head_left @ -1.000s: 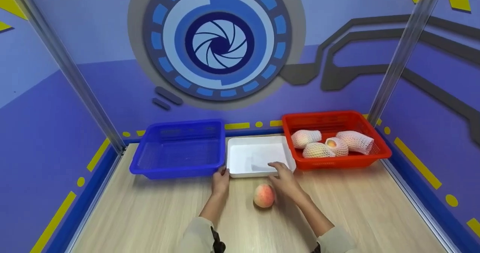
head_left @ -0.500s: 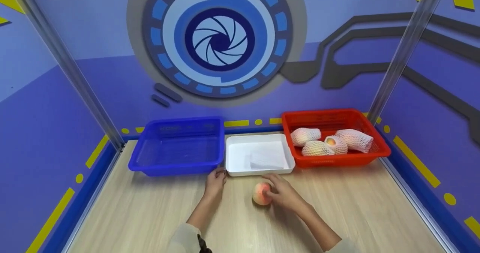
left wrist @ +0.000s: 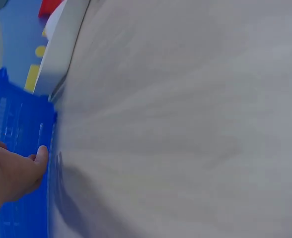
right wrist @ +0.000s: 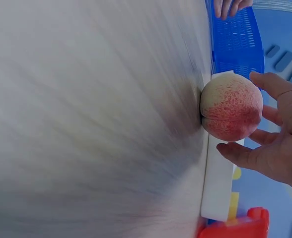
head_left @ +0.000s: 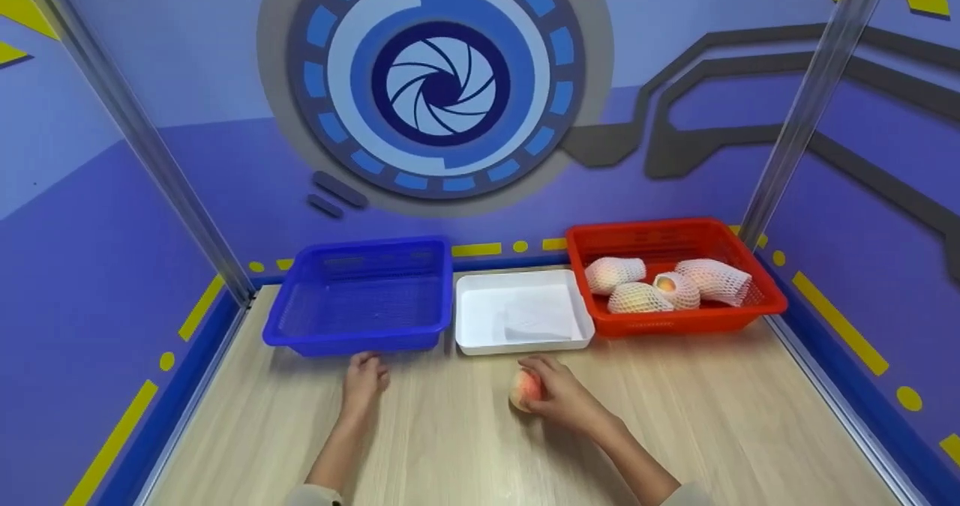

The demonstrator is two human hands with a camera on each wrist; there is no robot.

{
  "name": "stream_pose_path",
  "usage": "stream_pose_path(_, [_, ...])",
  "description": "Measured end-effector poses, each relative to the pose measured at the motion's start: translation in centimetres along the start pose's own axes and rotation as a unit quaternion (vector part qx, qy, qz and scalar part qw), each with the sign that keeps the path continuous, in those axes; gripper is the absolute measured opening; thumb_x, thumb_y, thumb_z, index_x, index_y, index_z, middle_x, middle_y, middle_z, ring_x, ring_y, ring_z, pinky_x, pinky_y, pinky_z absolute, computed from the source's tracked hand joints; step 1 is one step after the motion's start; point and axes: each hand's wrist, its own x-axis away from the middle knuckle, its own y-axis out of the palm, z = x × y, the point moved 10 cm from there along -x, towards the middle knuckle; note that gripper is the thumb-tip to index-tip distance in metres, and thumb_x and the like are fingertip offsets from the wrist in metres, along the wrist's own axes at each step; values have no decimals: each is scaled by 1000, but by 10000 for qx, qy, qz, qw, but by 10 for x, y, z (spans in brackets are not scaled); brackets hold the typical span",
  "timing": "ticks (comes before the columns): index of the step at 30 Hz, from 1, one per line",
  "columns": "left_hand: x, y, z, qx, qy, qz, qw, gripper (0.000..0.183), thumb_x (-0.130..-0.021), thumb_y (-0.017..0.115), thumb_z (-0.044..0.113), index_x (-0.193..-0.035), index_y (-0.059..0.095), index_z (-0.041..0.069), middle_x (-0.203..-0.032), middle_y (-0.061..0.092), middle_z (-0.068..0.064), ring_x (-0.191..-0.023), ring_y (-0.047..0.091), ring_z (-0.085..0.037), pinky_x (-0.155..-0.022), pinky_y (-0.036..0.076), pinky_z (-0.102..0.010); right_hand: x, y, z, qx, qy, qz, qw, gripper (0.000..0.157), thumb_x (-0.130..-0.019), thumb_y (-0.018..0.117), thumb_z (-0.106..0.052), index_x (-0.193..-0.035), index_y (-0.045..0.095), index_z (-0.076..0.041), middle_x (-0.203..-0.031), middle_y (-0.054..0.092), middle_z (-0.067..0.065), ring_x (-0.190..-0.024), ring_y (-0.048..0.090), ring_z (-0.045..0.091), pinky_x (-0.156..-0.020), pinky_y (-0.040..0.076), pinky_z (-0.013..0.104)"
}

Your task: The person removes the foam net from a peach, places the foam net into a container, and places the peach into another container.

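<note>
A bare peach (head_left: pixel 523 390), pale with a red blush, stands on the wooden table in front of the white tray (head_left: pixel 495 350). My right hand (head_left: pixel 564 396) holds it from the right, thumb and fingers curved round its sides. From the right wrist, the peach (right wrist: pixel 230 106) sits low at the table surface with the fingers (right wrist: pixel 272 84) spread about it. My left hand (head_left: pixel 364 380) is by the front wall of the blue basket (head_left: pixel 352 343), fingers loosely bent and holding nothing. In the left wrist view, this hand (left wrist: pixel 19 171) overlaps the blue basket wall.
At the back right, a red basket (head_left: pixel 675 326) carries several peaches in white foam nets (head_left: pixel 637 298). A thin translucent sheet (head_left: pixel 536 324) lies in the white tray. Blue panels (head_left: pixel 225 191) enclose the table at the back and sides.
My right hand has come back from the tray to the peach and closed round it. My left hand has left the tray's front corner and moved left along the blue basket.
</note>
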Motion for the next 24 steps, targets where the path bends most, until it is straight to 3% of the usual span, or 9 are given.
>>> stream_pose_path(3, [1,-28,6,-24,-7,140,9999,48,-108,35,15,-148,29,-11,-132,50,-27,-114,57,-30,-100,52,-43,1,0,1,49,-3,10,10000,62,-81,81,-9,-137,56,2,-137,53,23,-128,51,42,-108,41,61])
stream_pose_path(9, [0,-87,22,-508,15,482,9975,55,-110,27,24,-154,21,-8,-147,39,-36,-134,46,-47,-112,42,-53,3,2,0,109,9,-15,9999,64,-82,84,-14,-137,56,2,-139,52,24,-129,50,43,-107,41,62])
stream_pose_path(15, [-12,-142,53,-1037,253,1040,9888,60,-109,24,31,-156,20,-6,-150,36,-34,-134,42,-48,-111,37,-58,3,0,1,83,103,9,9999,65,-80,85,-12,-137,56,0,-139,52,22,-129,50,42,-107,42,61])
stream_pose_path(19, [-22,-165,65,-1054,245,1213,9867,63,-108,25,33,-158,18,-4,-156,30,-32,-140,38,-45,-116,34,-55,3,0,1,109,110,23,9999,65,-80,84,-10,-137,56,1,-137,52,21,-128,51,41,-106,43,60])
stream_pose_path(24, [-30,-175,62,-385,-105,1140,9927,66,-109,27,36,-160,12,-2,-164,19,-27,-150,26,-42,-121,28,-49,3,3,-2,188,-27,58,9998,63,-82,83,-13,-136,56,1,-136,54,20,-127,52,39,-106,43,59])
